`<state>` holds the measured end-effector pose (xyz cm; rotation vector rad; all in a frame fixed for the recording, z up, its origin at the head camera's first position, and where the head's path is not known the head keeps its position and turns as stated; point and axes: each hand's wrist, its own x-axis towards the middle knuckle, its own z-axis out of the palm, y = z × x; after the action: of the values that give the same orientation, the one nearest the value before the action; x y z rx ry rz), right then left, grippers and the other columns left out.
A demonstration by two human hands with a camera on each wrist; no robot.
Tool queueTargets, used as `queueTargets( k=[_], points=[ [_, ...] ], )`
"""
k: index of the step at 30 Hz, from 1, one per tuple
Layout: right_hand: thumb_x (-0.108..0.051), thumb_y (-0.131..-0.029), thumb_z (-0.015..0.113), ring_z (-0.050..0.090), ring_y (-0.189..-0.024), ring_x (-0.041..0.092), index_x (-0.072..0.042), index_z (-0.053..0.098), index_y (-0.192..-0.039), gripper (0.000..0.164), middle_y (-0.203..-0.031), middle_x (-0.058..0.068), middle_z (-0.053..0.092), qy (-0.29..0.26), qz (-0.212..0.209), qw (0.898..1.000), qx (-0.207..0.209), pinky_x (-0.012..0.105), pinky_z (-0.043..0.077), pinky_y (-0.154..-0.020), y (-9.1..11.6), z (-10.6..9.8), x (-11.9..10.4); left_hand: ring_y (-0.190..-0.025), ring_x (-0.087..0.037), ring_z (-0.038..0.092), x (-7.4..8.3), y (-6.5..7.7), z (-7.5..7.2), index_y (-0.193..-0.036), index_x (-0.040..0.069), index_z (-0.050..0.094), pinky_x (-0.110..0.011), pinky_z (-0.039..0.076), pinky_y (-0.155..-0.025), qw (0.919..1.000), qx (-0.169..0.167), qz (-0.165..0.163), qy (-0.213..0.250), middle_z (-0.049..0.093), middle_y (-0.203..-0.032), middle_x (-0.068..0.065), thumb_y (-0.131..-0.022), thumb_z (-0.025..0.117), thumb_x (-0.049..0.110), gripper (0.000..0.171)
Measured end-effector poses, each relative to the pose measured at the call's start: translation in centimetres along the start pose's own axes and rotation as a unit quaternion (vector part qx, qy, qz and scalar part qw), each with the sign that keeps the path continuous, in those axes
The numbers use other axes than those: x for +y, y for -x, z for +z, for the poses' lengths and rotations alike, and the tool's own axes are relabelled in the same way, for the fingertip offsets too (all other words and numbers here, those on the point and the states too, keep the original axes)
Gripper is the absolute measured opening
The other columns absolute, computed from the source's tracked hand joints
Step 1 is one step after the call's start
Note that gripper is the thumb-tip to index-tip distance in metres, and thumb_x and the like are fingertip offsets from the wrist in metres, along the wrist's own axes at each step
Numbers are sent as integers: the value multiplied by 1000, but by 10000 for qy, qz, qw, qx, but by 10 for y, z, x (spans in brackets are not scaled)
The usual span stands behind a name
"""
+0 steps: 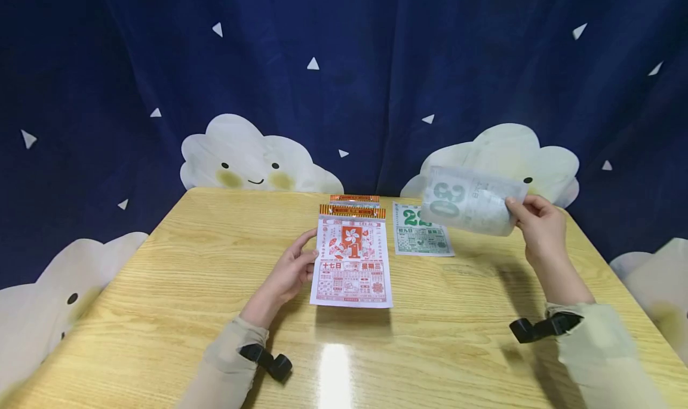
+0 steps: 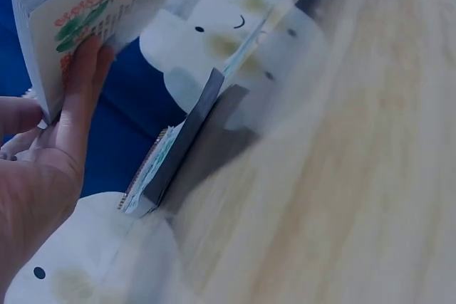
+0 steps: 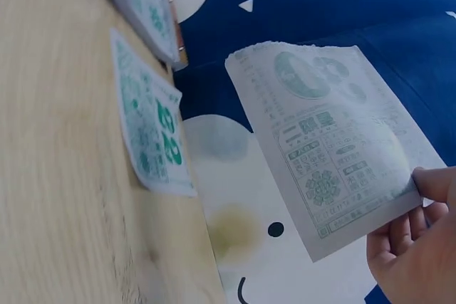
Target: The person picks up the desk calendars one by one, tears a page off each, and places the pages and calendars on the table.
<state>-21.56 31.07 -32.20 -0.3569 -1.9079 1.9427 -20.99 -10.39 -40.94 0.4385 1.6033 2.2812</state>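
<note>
My left hand (image 1: 292,268) grips a thick tear-off calendar (image 1: 352,283) by its left edge, raised above the table. Its top page is red, with a flower emblem and a large 1. In the left wrist view, the thumb presses one side of the page block (image 2: 35,48) and the fingers lie along its back. Between thumb and fingers, my right hand (image 1: 540,227) pinches a corner of a thin loose calendar sheet (image 1: 473,203) with a green 30. In the right wrist view, this sheet (image 3: 313,140) hangs in the air, its far edge ragged.
A green calendar sheet (image 1: 423,242) with a 22 lies at the back right of the wooden table (image 1: 215,254), partly behind the raised sheet. Behind the held calendar, a second calendar (image 1: 355,199) shows its striped top band. A dark blue curtain (image 1: 344,98) hangs past the back edge.
</note>
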Motion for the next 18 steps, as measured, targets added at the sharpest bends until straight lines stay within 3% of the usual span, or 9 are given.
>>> queueTargets(
  k=[3,8,14,18],
  points=[
    [-21,-82,67,45,-63,1,-20,58,-75,11,-66,-14,50,1073,-333,9936,123,9,39,-51,5,-1,1,-65,-13,65,1,6,-6,-144,6,17,-25,55,-60,9995,-53,-219,-208,69,-82,-1,-93,37,2,55],
    [-26,-84,65,44,-62,-2,-14,57,-80,15,-64,-22,48,2637,-1034,9589,159,9,37,-51,11,-2,5,-69,-15,66,0,17,-15,-143,5,19,-30,56,-63,9962,-242,-587,-600,68,-86,-1,-93,38,3,54],
    [-27,-85,63,44,-60,-8,-1,63,-90,26,-65,-26,46,3464,-1799,9206,111,8,36,-52,17,-6,11,-72,-18,66,-1,27,-18,-143,6,21,-34,56,-67,9904,-591,-954,-811,68,-90,-4,-94,39,4,53],
    [-22,-83,65,41,-59,-14,-3,65,-85,20,-66,-9,58,3634,-2476,8980,156,8,34,-51,22,-3,10,-72,-19,67,-2,32,-17,-143,4,21,-35,56,-67,9878,-751,-1105,-802,68,-91,-7,-93,40,4,53]
  ],
)
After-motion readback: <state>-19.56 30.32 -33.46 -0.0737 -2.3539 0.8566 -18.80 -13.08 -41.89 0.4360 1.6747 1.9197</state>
